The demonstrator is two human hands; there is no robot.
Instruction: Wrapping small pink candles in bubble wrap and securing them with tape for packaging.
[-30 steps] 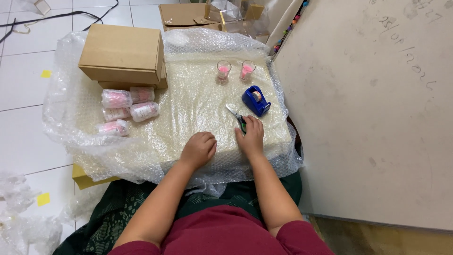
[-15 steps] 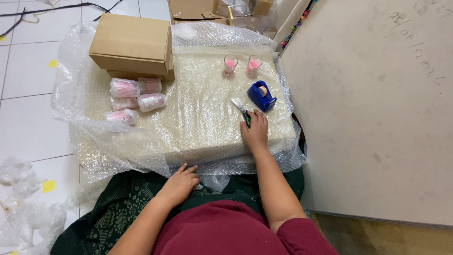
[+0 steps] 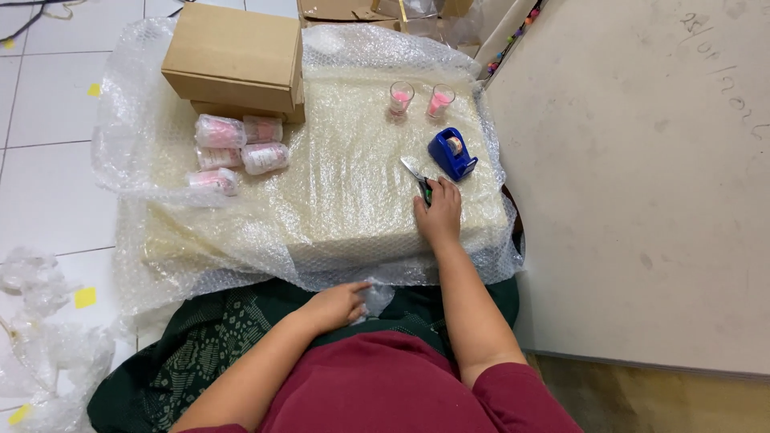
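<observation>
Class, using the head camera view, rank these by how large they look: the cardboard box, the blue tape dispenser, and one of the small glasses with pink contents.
1. cardboard box, by far the largest.
2. blue tape dispenser.
3. small glass with pink contents, slightly smaller than the dispenser, though it sits a little farther from the camera, so that gap is unsure.

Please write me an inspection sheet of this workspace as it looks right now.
Surface: low block draped in bubble wrap, on a white tiled floor.
Job's things: scissors under the right hand; bubble wrap edge at the left hand.
Clutter: blue tape dispenser, two small glasses, four wrapped bundles, cardboard box.
Grippers: right hand rests on the scissors; left hand low at the lap.
Cables: dark cable at top left.
Surroundings: grey board to the right; loose plastic scraps on the floor.
</observation>
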